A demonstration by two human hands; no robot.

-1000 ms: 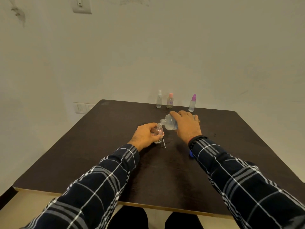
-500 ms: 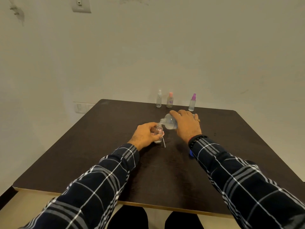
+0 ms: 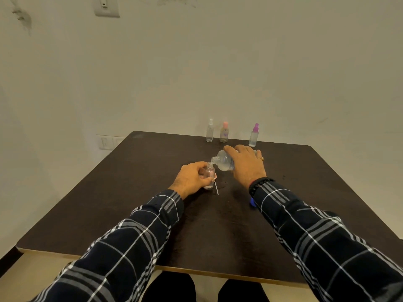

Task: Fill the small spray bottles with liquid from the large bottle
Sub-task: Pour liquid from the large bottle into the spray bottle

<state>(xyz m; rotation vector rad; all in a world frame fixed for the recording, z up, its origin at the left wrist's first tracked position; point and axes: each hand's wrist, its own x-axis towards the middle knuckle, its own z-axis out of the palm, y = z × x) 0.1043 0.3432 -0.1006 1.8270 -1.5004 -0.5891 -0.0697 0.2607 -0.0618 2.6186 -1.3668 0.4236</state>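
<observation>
My left hand [image 3: 193, 178] grips a small clear spray bottle [image 3: 209, 173] that stands uncapped on the dark table [image 3: 152, 192]. My right hand [image 3: 247, 165] holds the large clear bottle [image 3: 222, 161] tipped on its side, its neck touching the small bottle's mouth. A thin white dip tube [image 3: 216, 188] pokes out beside my left hand; its spray head is hidden.
Three capped small spray bottles stand at the table's far edge: a clear-capped one [image 3: 209, 133], a pink-capped one [image 3: 224, 132] and a purple-capped one [image 3: 254, 135]. A blue cap [image 3: 252, 201] peeks out beside my right sleeve. The wall rises just behind the table.
</observation>
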